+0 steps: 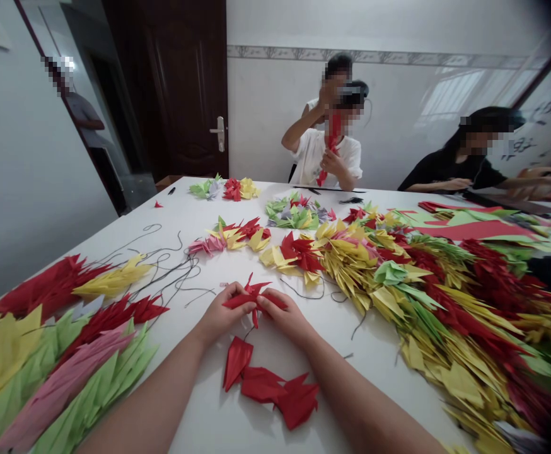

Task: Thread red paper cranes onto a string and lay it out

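A red folded paper crane (255, 294) is pinched between my two hands above the white table. My left hand (223, 315) grips its left side, thumb and fingers closed on the paper. On its right side, the thumb and fingers of my right hand (287, 315) are closed as well. Just below, several more red paper cranes (266, 384) lie in a curved row on the tabletop. A short piece of dark string (248, 332) shows between the held crane and the nearest of these.
Bundles of coloured paper cranes (58, 353) lie at left; a large heap (389, 296) fills the right. Loose black strings (171, 271) tangle on the table (200, 208). Across it a person in white (327, 151) holds red paper; another in black (455, 164) sits right.
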`<state>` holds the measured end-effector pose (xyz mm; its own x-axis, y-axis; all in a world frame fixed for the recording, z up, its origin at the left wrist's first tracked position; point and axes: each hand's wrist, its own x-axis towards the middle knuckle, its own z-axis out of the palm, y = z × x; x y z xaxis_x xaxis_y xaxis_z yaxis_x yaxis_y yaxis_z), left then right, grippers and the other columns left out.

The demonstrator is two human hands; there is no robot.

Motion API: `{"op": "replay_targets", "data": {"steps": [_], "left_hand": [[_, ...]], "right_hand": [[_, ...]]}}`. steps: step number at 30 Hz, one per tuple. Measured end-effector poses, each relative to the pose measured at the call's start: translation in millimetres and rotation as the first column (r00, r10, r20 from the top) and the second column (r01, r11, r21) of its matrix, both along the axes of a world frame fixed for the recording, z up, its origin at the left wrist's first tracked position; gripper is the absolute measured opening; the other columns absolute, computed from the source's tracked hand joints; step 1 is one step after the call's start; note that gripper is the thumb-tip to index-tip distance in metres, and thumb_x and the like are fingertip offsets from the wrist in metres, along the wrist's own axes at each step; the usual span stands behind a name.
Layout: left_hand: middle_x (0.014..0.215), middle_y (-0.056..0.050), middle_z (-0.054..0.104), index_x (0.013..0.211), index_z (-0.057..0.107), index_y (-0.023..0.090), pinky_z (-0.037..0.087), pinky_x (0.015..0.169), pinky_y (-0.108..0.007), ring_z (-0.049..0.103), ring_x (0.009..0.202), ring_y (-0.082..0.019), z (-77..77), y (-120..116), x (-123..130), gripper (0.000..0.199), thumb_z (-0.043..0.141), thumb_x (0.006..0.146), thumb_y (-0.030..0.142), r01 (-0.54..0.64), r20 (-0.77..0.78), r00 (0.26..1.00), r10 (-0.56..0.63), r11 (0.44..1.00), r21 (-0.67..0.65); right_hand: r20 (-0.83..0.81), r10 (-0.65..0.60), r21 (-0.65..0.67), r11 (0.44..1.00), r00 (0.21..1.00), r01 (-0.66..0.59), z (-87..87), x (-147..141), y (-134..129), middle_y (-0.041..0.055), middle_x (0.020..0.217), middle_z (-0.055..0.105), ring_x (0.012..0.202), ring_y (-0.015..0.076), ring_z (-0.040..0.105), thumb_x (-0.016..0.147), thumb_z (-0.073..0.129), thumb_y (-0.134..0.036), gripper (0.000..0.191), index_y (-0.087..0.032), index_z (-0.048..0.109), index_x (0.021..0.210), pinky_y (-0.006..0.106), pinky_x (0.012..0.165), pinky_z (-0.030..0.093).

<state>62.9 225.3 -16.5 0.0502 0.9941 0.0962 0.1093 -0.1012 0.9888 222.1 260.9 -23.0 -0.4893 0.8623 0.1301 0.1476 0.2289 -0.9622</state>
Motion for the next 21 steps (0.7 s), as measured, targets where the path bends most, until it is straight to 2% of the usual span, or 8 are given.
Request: {"op": "replay_targets", "data": {"steps": [6,11,16,21], "left_hand": [[0.068,0.004,0.049,0.073,0.046,0.018,0.036,0.066,-0.021,0.046,0.067,-0.010,-2.8,0.6,-0.9,0.025,0.061,0.072,0.038,0.007,-0.003,1.000,-0.007,1.000,0.003],[0.060,0.005,0.041,0.064,0.040,0.017,0.035,0.064,-0.022,0.042,0.061,-0.009,-2.4,1.6,-1.3,0.033,0.051,0.078,0.045,-0.067,-0.073,0.995,0.068,0.998,0.023],[0.059,0.005,0.042,0.063,0.039,0.017,0.035,0.061,-0.021,0.041,0.059,-0.009,-2.1,1.1,0.4,0.036,0.050,0.078,0.048,-0.089,-0.059,0.994,0.092,0.995,0.042],[0.058,0.004,0.047,0.065,0.042,0.018,0.038,0.060,-0.021,0.046,0.058,-0.010,-4.8,3.2,1.9,0.034,0.047,0.079,0.048,-0.174,-0.099,0.978,0.181,0.982,0.072]], "right_hand": [[0.018,-0.004,0.021,1.000,1.000,0.003,-0.4,-0.7,0.6,-0.0025,0.061,0.045,0.060,0.0094,0.040,0.078,0.049,-0.048,0.033,-0.017,0.047,0.067,0.022,0.058,0.033],[0.069,0.059,0.064,0.996,0.996,-0.064,-2.6,1.4,-0.2,-0.0024,0.064,0.048,0.060,0.0089,0.041,0.077,0.054,-0.043,0.027,-0.017,0.048,0.072,0.022,0.059,0.034],[0.102,0.052,0.114,0.991,0.993,-0.063,-2.0,1.9,1.1,-0.0029,0.060,0.045,0.058,0.0084,0.039,0.077,0.053,-0.042,0.030,-0.016,0.046,0.065,0.022,0.056,0.032],[-0.061,-0.010,0.009,1.000,0.998,0.011,-6.5,-0.4,5.9,-0.0017,0.062,0.050,0.057,0.0098,0.046,0.076,0.053,-0.046,0.029,-0.017,0.051,0.076,0.022,0.056,0.036]]}}
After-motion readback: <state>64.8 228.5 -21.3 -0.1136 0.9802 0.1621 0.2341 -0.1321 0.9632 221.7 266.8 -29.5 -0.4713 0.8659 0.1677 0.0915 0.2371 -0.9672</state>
